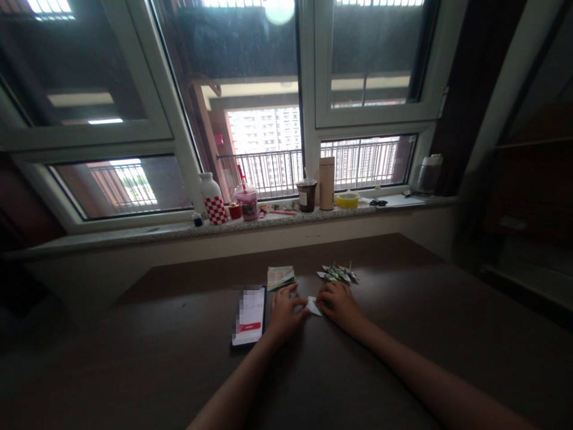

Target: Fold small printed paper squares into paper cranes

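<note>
A small folded piece of pale paper [314,307] lies on the brown table between my two hands. My left hand [285,312] has its thumb and forefinger closed at the paper's left corner, the other fingers bent above. From the other side, the curled fingers of my right hand [339,303] hold the right edge and cover part of it. Just beyond the right hand is a cluster of pointed folded paper pieces [338,273], green and white. A stack of printed paper sheets [281,277] sits past the left fingertips. Left of that hand lies a phone [249,316] with its screen lit.
The table [179,358] reaches toward a window sill [147,237]. Along the sill stand a checkered white bottle [213,200], a pink drink cup [246,203], a dark drink cup [307,197], a tan flask [326,184] and a yellow tape roll [347,200].
</note>
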`<control>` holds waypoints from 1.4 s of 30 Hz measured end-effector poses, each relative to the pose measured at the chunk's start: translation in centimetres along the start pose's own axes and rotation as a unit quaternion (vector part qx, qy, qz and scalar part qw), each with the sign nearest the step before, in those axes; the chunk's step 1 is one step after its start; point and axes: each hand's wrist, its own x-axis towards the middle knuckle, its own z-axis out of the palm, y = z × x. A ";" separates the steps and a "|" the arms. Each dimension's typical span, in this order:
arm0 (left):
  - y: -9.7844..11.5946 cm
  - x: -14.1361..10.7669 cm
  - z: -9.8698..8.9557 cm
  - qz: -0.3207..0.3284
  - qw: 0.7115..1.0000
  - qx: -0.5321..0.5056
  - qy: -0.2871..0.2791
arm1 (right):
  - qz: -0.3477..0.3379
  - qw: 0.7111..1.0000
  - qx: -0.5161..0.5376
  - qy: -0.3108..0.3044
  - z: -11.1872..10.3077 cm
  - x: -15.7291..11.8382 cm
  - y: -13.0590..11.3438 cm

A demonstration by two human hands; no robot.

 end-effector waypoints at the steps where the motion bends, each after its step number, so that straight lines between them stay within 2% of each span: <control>1: 0.0 0.0 0.0 -0.003 1.000 -0.006 0.004 | -0.008 1.000 0.003 -0.001 0.0 0.0 0.0; 9: -0.3 0.1 0.3 -0.003 0.998 -0.047 0.047 | -0.024 0.998 0.049 -0.003 -0.5 0.0 -0.4; 22: 0.6 0.6 0.6 -0.027 0.999 -0.011 0.038 | 0.025 0.994 0.103 -0.015 -0.4 -0.1 -0.4; 32: 0.9 0.8 1.0 -0.043 0.999 0.012 0.025 | 0.043 0.993 0.106 -0.025 -0.4 -0.2 -0.6; 42: 1.1 0.9 0.8 -0.015 0.999 0.027 0.025 | 0.060 0.991 0.119 -0.010 0.1 -0.2 -0.4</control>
